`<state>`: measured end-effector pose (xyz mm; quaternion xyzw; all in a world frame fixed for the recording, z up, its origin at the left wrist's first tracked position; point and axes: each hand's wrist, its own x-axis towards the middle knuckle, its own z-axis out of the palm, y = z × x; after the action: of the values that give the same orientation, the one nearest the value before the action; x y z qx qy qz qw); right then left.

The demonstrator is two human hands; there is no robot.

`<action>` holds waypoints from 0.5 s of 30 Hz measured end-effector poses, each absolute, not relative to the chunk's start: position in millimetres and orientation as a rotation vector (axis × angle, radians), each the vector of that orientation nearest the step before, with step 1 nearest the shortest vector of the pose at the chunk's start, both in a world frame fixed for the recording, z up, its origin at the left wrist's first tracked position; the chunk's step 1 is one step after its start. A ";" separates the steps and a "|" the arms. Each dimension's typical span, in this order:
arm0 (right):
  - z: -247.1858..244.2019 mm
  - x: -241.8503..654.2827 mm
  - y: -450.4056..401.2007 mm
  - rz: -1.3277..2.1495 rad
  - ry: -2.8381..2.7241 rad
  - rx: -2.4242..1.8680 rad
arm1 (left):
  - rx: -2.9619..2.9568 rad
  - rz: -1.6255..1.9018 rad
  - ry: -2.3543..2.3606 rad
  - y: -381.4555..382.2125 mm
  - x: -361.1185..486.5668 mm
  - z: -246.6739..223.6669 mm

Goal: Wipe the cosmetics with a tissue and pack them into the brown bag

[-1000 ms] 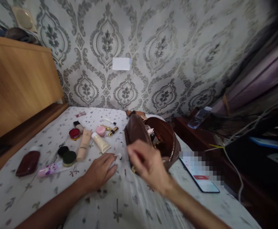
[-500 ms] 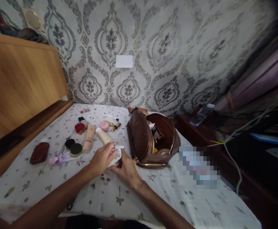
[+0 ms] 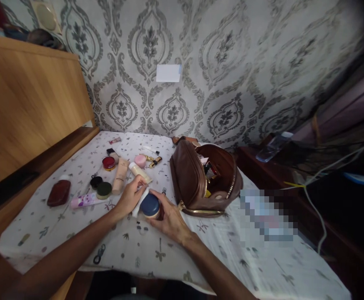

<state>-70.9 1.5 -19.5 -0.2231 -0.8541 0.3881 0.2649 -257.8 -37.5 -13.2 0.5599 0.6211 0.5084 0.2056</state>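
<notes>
My right hand [image 3: 171, 218] grips a small round jar [image 3: 150, 206] with a dark blue lid and a gold-coloured rim. Against the jar's left side, my left hand [image 3: 131, 197] pinches a white wipe or cloth [image 3: 139, 205]. Just beyond the hands lie a cream tube [image 3: 139, 172] and a beige tube [image 3: 120, 177]. To the right of the jar, a brown cosmetic bag [image 3: 186, 177] stands unzipped, with several small items [image 3: 211, 170] inside.
Left on the patterned cloth are a dark red bottle [image 3: 59, 193], a pink-purple tube [image 3: 83, 200], a green-lidded jar [image 3: 104, 190] and a red jar [image 3: 109, 163]. Behind lie a pink jar [image 3: 140, 161] and a lipstick [image 3: 155, 162]. A wooden board [image 3: 31, 91] borders the left; a plastic bottle [image 3: 274, 147] lies right.
The white wipe has shifted off the jar's top to its left side, so the blue lid now shows. My view has tilted slightly; the other items stay put.
</notes>
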 end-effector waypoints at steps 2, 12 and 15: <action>-16.1 -70.2 0.7 1.001 -2.332 -0.578 | 1.567 1.361 1.687 -37.8 -256.9 -14.8; -17.6 -74.5 -2.1 0.950 -2.173 -0.826 | 1.859 1.164 1.680 -56.0 -234.6 -5.0; -22.9 -73.7 -0.5 0.906 -2.171 -0.776 | 1.997 1.150 1.655 -59.1 -230.8 -6.9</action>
<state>-73.7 -0.5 -22.9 -0.2962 -0.8285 0.3457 0.3260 -230.8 -59.1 -6.9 0.6956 0.5766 0.4008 0.1517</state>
